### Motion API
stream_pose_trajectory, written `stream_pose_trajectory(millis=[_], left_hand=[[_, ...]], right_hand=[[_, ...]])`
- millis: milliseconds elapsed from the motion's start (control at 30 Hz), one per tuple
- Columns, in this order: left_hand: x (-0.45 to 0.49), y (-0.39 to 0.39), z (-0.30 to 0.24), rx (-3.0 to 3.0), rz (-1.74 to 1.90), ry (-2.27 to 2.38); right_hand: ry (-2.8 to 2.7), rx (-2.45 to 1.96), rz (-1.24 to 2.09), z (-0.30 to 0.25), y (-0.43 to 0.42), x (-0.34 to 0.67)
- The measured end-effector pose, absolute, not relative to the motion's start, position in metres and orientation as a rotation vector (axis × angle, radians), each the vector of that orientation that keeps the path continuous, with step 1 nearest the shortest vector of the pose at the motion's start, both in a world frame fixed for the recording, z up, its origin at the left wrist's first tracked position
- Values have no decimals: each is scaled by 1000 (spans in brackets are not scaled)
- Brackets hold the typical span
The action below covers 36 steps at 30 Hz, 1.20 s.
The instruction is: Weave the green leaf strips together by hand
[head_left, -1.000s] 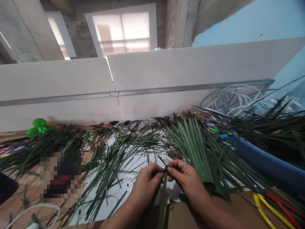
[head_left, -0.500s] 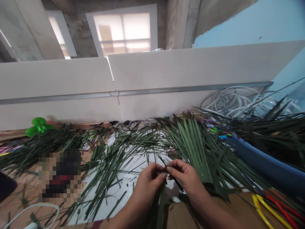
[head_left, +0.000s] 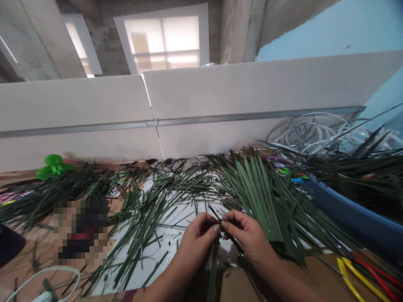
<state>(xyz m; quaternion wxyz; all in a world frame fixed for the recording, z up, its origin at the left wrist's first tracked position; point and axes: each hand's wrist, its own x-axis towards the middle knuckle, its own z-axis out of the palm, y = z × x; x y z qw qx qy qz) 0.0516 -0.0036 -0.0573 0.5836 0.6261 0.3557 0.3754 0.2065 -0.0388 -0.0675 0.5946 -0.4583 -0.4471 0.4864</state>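
My left hand and my right hand meet low in the middle of the view, thumbs and forefingers pinched together on one long green leaf strip. The strip runs from the fingertips down toward me between my wrists. A thin dark rib sticks up and left from the pinch. Just beyond my right hand lies a fanned pile of flat green leaf strips.
Loose leaf strips litter the wooden table and a white sheet. A blue tub of leaves stands at right, yellow and red-handled tools before it. White coiled cord lies behind. A green plastic piece sits far left, a white cable near left.
Almost nothing differs: both hands stay pinched on the leaf strip, with only a slight shift of the fingers and the strip's lower end.
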Motion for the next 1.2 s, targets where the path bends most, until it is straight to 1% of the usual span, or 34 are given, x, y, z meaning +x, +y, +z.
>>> stream_pose_trajectory(millis=[300,467,700,833,1200], left_hand=[[48,-5,-61,1561,916,876],[49,-3,-61,1605,911,910],[52,-4,-63,1470,882,813],[52,-4,-61,1444,901,838],[53,-5,-57,1443,885,828]], right_hand=[[-1190,-1126,1037,-68,-41,205],[-1152,-1100,1085,-71,-40,205],[-1073,-1057,1111,-65,-41,205],[-1063,-1056,1140,-61,-41,205],[-1008,-1068,1124,-64,-41,204]])
